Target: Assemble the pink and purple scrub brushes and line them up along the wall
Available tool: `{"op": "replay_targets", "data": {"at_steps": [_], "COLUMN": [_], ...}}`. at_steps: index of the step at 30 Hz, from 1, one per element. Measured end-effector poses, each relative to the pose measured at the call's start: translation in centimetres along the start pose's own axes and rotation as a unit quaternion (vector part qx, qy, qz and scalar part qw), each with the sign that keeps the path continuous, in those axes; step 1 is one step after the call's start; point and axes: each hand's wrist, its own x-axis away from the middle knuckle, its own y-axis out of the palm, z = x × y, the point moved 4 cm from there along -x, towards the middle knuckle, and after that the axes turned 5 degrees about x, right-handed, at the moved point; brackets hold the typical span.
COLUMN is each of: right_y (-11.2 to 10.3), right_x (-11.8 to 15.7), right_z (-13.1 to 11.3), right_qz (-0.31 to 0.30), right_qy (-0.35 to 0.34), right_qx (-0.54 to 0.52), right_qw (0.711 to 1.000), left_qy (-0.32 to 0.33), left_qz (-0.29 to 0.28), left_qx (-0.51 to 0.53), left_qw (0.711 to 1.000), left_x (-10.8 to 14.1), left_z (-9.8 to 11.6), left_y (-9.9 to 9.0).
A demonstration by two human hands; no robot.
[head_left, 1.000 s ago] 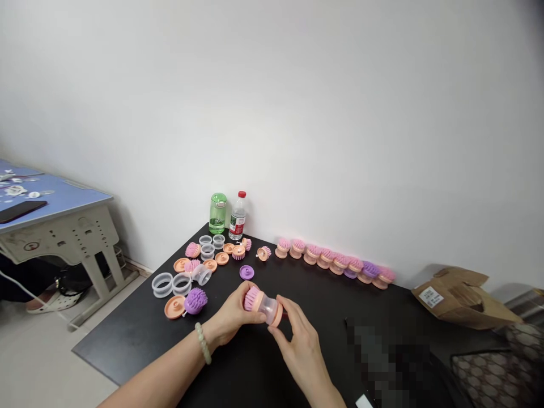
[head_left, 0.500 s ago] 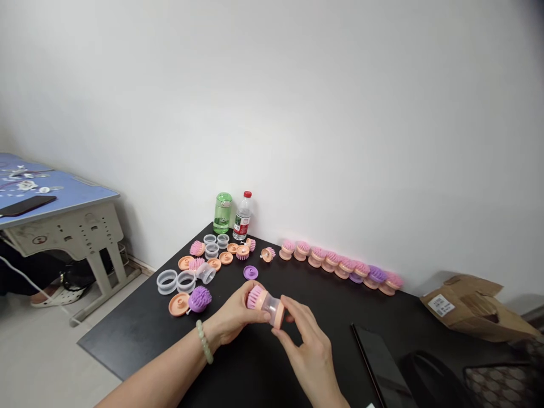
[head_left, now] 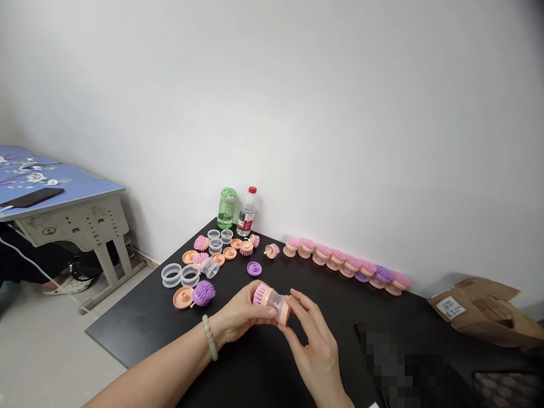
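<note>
Over the near part of the black table, a scrub brush [head_left: 278, 302] with pink bristles, a clear middle and a peach end cap lies tilted between my hands. My left hand [head_left: 243, 313] is wrapped round its bristle end and clear body. With fingertips and thumb, my right hand [head_left: 313, 337] grips the peach cap at the other end. Left of them lie a purple brush head [head_left: 204, 293], a peach cap [head_left: 183, 297], clear rings [head_left: 171, 275] and pink brush heads [head_left: 201, 243]. A purple cap [head_left: 254, 269] sits just beyond my left hand.
Several finished-looking brushes [head_left: 335, 259] stand in a row along the wall. Behind the parts are a green bottle [head_left: 226, 209] and a red-capped water bottle [head_left: 246, 214]. A brown paper bag [head_left: 488, 311] lies at the right. A blue table [head_left: 91, 191] stands at the left.
The view has shifted slightly, so the things on the table appear a little to the right. Both hands still hold the brush, with the right fingers now closer around its cap.
</note>
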Motion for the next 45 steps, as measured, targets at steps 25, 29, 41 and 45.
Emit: {"op": "replay_targets", "data": {"at_steps": [25,29,41,45], "right_y": [0.0,-0.4,0.6,1.5], "right_x": [0.3,0.4,0.8,0.8], "right_z": [-0.3,-0.1,0.9,1.3], "right_qz": [-0.016,0.000,-0.093,-0.120], "right_qy": [0.063,0.064,0.152,0.178], "right_qx": [-0.025,-0.021,-0.117,-0.170], "right_qw": [0.998,0.998,0.977,0.962], "left_qy": [0.069,0.051,0.056,0.117], "left_qz": [-0.030,-0.013,-0.083,-0.029], "left_qx": [0.016,-0.026,-0.086,-0.195], "left_qw": [0.997,0.998,0.991,0.973], "left_x": [0.8,0.8,0.7,0.2], "left_z": [0.8,0.8,1.0,1.4], "left_y": [0.9,0.9,0.1,-0.7]}}
